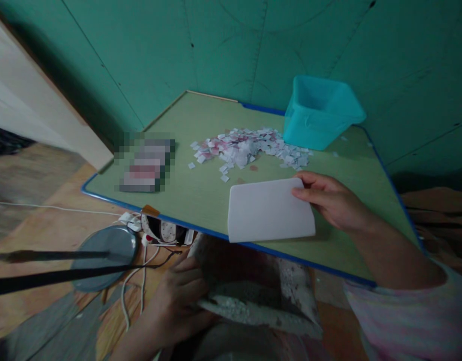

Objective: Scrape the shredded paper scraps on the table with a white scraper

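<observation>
My right hand [328, 198] pinches the edge of a white sheet of paper [270, 210], holding it just above the green tabletop [216, 200]. A heap of small white and pink paper scraps [246, 150] lies on the table beyond the sheet, and a few scraps sit apart from it. Below the table's near edge, my left hand [176, 301] curls around a fold of grey speckled fabric [257, 301] at my lap. A pixelated flat stack [146, 165] lies at the table's left side, its details unreadable.
A teal plastic bin [321, 113] stands tilted at the table's back right, against a green wall [309, 40]. Under the near edge are white cables, a power strip [131, 220], and a round grey disc [105, 258] crossed by a black strap.
</observation>
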A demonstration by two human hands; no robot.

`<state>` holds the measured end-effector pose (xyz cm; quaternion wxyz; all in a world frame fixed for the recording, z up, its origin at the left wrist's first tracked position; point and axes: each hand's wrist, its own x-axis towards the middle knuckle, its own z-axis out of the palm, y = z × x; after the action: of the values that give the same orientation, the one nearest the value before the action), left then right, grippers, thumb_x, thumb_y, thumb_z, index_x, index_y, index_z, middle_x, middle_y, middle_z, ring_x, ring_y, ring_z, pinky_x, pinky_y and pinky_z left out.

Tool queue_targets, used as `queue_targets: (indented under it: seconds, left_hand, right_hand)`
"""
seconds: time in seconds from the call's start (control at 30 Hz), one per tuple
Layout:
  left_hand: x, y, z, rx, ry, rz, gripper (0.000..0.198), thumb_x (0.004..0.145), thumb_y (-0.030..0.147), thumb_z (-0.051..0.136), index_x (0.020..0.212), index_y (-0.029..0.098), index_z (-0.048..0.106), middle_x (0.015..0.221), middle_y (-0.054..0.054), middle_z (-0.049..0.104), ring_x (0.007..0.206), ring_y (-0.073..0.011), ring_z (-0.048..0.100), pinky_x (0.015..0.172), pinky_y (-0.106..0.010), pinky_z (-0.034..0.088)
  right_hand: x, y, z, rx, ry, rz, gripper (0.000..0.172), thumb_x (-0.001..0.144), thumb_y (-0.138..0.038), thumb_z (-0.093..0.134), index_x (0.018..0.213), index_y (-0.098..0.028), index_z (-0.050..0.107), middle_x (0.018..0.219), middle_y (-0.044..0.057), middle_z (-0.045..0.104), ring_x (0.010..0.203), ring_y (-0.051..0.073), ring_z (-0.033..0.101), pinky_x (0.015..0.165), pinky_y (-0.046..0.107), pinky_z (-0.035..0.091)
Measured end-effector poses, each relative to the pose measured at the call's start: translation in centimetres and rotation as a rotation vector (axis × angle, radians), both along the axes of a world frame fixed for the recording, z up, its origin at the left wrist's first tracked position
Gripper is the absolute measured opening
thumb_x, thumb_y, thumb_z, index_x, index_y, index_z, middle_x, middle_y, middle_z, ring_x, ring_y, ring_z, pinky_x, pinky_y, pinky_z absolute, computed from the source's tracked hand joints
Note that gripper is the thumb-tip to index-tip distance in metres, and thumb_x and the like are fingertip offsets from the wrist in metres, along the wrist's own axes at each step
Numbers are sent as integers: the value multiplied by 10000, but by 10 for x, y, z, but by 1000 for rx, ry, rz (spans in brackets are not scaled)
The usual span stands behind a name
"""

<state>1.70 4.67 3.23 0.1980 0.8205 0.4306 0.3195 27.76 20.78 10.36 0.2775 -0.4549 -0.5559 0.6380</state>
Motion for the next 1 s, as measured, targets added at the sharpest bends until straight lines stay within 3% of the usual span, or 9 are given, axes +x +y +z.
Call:
queue_targets:
  seconds: [0.2,0.7,0.87,1.0]
  left_hand:
    - [-1,1,0,-14,7,-4,295,796,242,588,531,175,479,484,-19,530,533,-148,489,503,-280,320]
    - [0,0,1,2,-5,3,277,793,232,574,538,190,477,480,-13,530,521,-153,490,506,-281,329]
    - [1,3,4,12,-7,-12,359,846,326,545,523,181,489,467,-23,519,506,-152,485,482,-279,321]
    - [2,2,5,7,10,-9,349,839,275,542,508,187,470,459,-18,522,500,-148,485,480,-276,324]
  right_hand:
    - [2,6,-1,105,-60,-106,70,709,-296,645,729,-237,613,744,-7,591,632,129,517,558,246,412]
    - [2,2,0,75,-95,-12,154,702,-375,643,718,-236,580,696,7,573,582,147,503,507,264,390]
    - [3,-1,2,59,-72,45,151,715,-362,656,735,-221,607,682,-14,560,569,122,490,507,243,367]
    - [4,-1,4,101,-87,79,158,719,-358,668,737,-209,617,675,-17,546,584,110,485,513,228,360]
